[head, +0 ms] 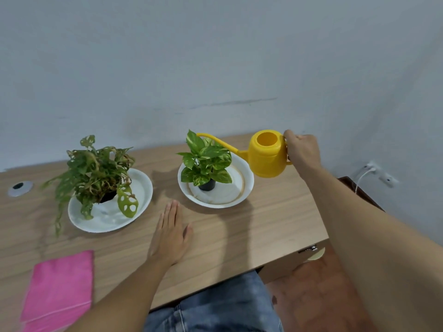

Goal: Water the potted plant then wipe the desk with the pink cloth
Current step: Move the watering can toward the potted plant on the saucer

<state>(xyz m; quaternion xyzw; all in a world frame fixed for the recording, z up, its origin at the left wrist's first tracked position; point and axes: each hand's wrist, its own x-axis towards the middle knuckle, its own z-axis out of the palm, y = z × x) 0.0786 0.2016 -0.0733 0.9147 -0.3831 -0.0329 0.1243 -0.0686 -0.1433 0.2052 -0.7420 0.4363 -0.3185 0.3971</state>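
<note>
The pink cloth (58,289) lies unused at 7 o'clock on the tabletop (263,221). The left hand (170,238) rests flat, fingers spread, holding nothing. At 1 o'clock the right hand (302,150) grips the yellow watering can (267,155) by its handle, spout above the potted plant (206,160). Step in hand: watering. Next: tilt the spout down over the soil.

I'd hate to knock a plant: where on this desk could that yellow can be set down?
Bare wood lies right of the pothos plate, below the watering can, and in front between left hand and desk edge. The strip between both plates is tight.
</note>
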